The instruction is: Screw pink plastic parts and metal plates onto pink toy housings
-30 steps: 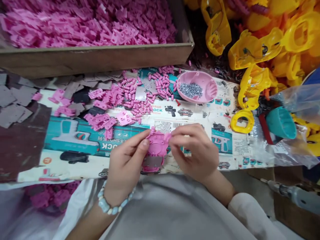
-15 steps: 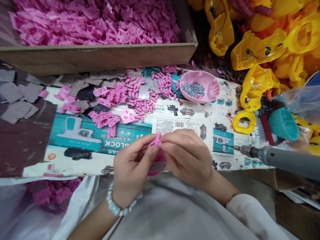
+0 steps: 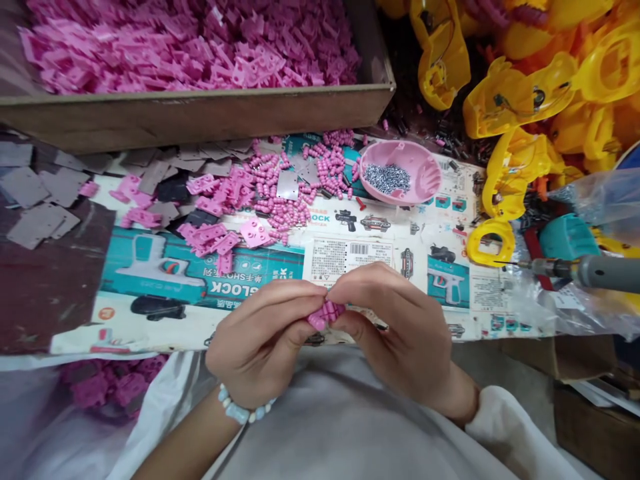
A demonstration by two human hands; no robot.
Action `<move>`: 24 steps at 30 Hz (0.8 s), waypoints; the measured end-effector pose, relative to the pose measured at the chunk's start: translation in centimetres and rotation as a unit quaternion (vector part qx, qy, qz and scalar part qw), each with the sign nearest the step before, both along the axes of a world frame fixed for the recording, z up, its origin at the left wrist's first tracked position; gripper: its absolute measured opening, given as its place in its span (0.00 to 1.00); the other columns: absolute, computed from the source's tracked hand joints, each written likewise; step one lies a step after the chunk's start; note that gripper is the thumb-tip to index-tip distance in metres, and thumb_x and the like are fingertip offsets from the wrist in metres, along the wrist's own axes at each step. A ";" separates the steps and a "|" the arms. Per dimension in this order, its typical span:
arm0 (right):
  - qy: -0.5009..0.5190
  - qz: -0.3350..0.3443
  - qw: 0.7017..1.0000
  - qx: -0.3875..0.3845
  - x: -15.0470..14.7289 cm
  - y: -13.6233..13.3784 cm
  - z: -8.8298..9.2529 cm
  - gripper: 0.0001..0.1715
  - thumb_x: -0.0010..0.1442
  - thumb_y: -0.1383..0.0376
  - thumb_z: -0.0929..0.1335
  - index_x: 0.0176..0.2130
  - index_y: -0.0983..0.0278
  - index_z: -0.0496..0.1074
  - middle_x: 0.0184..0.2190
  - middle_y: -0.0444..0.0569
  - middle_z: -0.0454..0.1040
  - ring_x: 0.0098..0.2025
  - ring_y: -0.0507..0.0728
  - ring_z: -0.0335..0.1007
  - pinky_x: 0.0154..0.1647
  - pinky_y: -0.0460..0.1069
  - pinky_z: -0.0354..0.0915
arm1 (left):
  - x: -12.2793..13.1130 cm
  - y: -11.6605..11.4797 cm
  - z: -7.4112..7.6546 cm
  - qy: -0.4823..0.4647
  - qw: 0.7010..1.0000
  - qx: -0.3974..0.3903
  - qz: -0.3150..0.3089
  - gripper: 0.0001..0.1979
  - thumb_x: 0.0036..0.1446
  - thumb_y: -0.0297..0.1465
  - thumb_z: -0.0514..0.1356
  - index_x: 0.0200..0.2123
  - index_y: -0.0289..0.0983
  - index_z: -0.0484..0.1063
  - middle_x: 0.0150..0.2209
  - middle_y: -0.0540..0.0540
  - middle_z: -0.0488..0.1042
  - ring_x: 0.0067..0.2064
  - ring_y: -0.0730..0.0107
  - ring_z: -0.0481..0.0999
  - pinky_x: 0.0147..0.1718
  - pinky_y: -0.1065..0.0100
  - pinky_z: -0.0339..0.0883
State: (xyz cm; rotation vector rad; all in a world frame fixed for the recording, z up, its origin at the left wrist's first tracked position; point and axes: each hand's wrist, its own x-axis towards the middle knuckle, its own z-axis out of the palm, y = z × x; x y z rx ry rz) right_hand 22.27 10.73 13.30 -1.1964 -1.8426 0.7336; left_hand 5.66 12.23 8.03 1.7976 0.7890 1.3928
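Two bare hands met just inside the bench's (image 3: 55, 293) near edge, about midway along it, over one printed cardboard sheet (image 3: 73, 340). Between them was one pink part (image 3: 324, 315), raised off the sheet and mostly covered by the fingers. The left hand (image 3: 260, 340), one beaded bracelet (image 3: 240, 412) at its wrist, had thumb and fingertips clamped on the part's left side; the right hand (image 3: 405, 327) pinched its right side, thumb below and forefinger above.

Toward the far edge stood one box (image 3: 200, 117) heaped with pink pieces (image 3: 190, 47), too many to count. In front of it lay a drift of small ribbed pink bits (image 3: 285, 213), likewise uncountable, with two plates (image 3: 287, 185) among them. Two black pieces (image 3: 173, 188) lay left of these, and overlapping grey plates (image 3: 43, 223) spread to the left edge. One pink bowl (image 3: 425, 175) held many metal screws (image 3: 387, 179), one small red piece (image 3: 361, 204) just beside it.

At the far right corner at least three yellow shells (image 3: 515, 103) were piled. Nearer along the right edge were one yellow ring (image 3: 473, 247), one teal cup (image 3: 567, 237) and one power screwdriver (image 3: 607, 272), bit pointing left.
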 end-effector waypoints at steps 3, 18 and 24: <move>-0.010 0.002 1.000 0.002 0.0 -0.3 0.1 0.05 0.60 0.75 0.66 0.39 0.72 0.69 0.35 0.49 0.71 0.38 0.49 0.65 0.39 0.46 0.64 | -0.2 0.1 0.4 0.015 0.999 0.024 -0.019 0.10 0.57 0.18 0.57 0.42 0.28 0.72 0.41 0.42 0.74 0.43 0.70 0.74 0.42 0.67 0.70; 0.069 -0.065 0.970 -0.225 4.6 0.1 -1.2 0.04 0.57 0.68 0.69 0.34 0.68 0.70 0.30 0.44 0.70 0.31 0.46 0.64 0.33 0.42 0.61 | 0.3 7.1 5.6 0.274 0.958 0.076 -0.044 0.12 0.61 0.31 0.57 0.48 0.37 0.72 0.44 0.43 0.74 0.45 0.65 0.73 0.45 0.64 0.66; 0.198 -0.052 0.921 -0.332 6.6 1.7 -4.5 0.12 0.52 0.64 0.69 0.36 0.70 0.69 0.24 0.44 0.67 0.25 0.47 0.62 0.26 0.43 0.61 | 12.6 16.0 6.4 0.604 0.765 0.152 -0.164 0.13 0.55 0.21 0.54 0.38 0.33 0.78 0.34 0.43 0.76 0.39 0.59 0.75 0.40 0.63 0.66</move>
